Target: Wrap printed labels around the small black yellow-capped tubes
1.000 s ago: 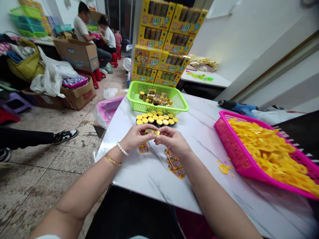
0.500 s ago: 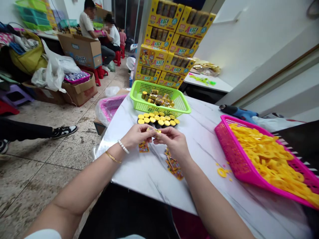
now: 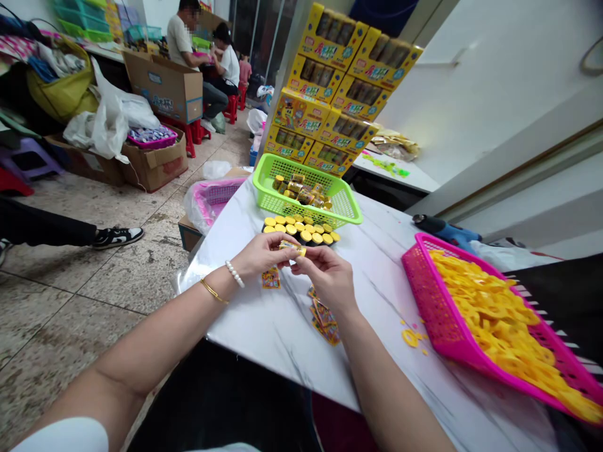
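One small jar is up off the counter in my head view, tilted nearly flat, its yellow end toward the right. The left hand pinches it between thumb and fingers. The right hand has its fingertips at the yellow end; I can't tell from here whether they grip it or only sit close by.

Just beyond, a block of yellow-capped jars stands upright in rows, short of the green basket by the counter's far edge, where loose jars lie jumbled. I'd judge the work partway: one jar in hand, the rows set out, the basket ones unsorted. Whether those are waiting or already dealt with, I can't say. A single printed card lies below the left hand, and a pile of cards nearer the counter's near edge, apparently unused. Over on the right, a pink basket holds yellow plastic pieces, well apart from both hands
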### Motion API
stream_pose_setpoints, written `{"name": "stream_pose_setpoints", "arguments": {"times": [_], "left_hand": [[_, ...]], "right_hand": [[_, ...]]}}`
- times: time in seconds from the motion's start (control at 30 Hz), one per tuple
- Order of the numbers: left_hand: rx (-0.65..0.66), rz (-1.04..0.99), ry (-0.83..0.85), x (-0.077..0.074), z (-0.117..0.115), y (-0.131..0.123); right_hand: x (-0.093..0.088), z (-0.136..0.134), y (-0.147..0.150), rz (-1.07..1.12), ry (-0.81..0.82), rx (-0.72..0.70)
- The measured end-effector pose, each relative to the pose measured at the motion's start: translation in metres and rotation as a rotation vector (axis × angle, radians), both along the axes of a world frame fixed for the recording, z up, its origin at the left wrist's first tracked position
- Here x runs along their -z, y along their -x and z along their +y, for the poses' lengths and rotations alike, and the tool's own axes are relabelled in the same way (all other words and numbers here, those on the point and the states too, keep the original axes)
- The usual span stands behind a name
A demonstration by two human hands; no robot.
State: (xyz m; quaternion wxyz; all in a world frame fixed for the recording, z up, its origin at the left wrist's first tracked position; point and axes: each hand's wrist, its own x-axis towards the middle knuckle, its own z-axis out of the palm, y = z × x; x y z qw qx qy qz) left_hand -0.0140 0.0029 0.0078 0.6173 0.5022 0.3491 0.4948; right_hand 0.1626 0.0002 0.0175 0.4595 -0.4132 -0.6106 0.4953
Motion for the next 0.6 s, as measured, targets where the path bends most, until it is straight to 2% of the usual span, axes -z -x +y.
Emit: {"name": "stream_pose_setpoints", "arguments": {"times": [0.1, 0.2, 0.33, 0.43, 0.6], "left_hand": [[-0.01, 0.083, -0.034, -0.002, 0.0, 0.0], [-0.018, 0.148, 0.062, 0.002, 0.001, -0.002], [-0.095, 0.112, 0.191, 0.006, 0.001, -0.006], [-0.069, 0.052, 0.202, 0.006, 0.0, -0.005], [-0.068, -0.061, 0.215, 0.003, 0.002, 0.002]], "right_hand": [[0.003, 0.003, 0.002, -0.015, 0.185, -0.022], [0.006, 0.009, -0.002, -0.067, 0.247, -0.082], [0.005, 0.012, -0.007, -0.076, 0.033, -0.137], [0.005, 0.007, -0.007, -0.143, -0.121, -0.085], [0.008, 0.003, -0.004, -0.136, -0.157, 0.046]]}}
